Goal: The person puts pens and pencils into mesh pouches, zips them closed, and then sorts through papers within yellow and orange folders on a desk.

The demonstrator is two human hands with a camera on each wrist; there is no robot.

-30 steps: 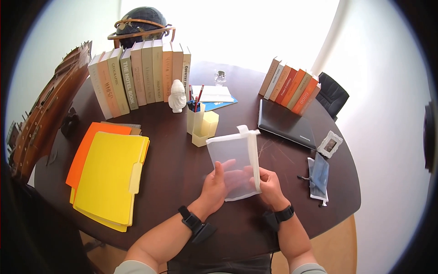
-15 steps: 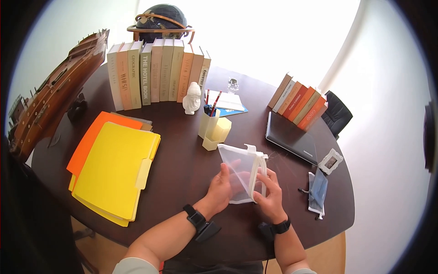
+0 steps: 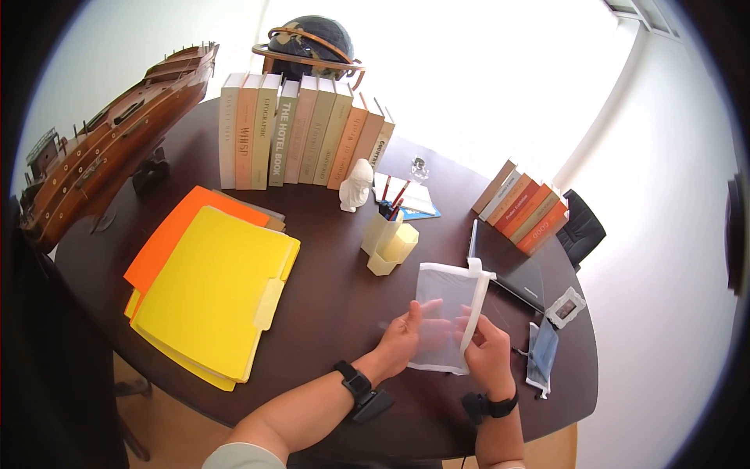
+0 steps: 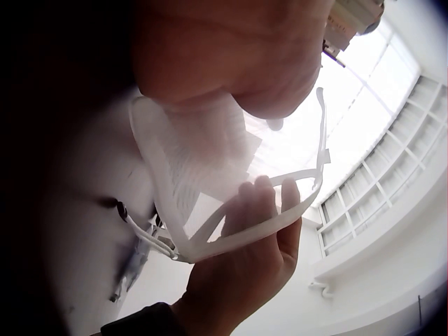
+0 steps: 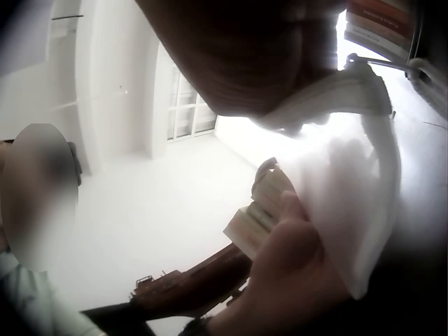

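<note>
A translucent white mesh pouch [image 3: 445, 285] with a pale zipper edge is held over the table's front. My left hand [image 3: 400, 342] holds it from the left, thumb up, its fingers showing through the mesh. On the right, my right hand [image 3: 490, 358] grips the zipper edge, fingertips partly behind it. The left wrist view shows the pouch's rim [image 4: 164, 168] spread apart, with my right hand [image 4: 238, 273] beyond it and my left hand [image 4: 238, 49] above. In the right wrist view, my left hand [image 5: 294, 259] lies against the pouch [image 5: 381, 161].
Yellow folders [image 3: 211, 289] lie left on the dark table. Behind the pouch stand a pen holder [image 3: 381, 234], a white figurine [image 3: 356, 186] and a row of books [image 3: 301, 133]. A laptop [image 3: 516, 289], a photo frame [image 3: 565, 307] and a blue pouch [image 3: 542, 352] lie right.
The head view has turned, so the table's objects sit further right and lower on the left side. The pouch's zipper side, bowed apart half a second ago, looks straighter. Both hands still hold it.
</note>
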